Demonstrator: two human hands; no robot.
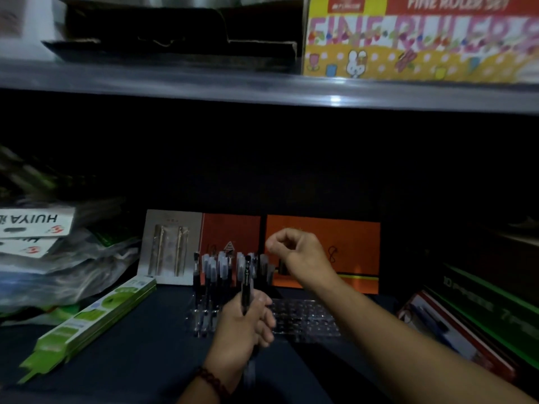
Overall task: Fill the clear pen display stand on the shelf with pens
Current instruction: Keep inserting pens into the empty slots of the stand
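Stand (pixel 306 316) sits mid-frame, its empty holes under the curled, seemingly empty right hand (pixel 294 249); left hand (pixel 242 325) grips an upright pen (pixel 247 279).

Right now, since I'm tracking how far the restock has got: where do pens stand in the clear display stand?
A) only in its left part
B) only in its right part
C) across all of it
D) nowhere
A: the pens stand clustered in the left part of the clear stand, whose right-hand holes are bare; the left hand holds one more black pen.
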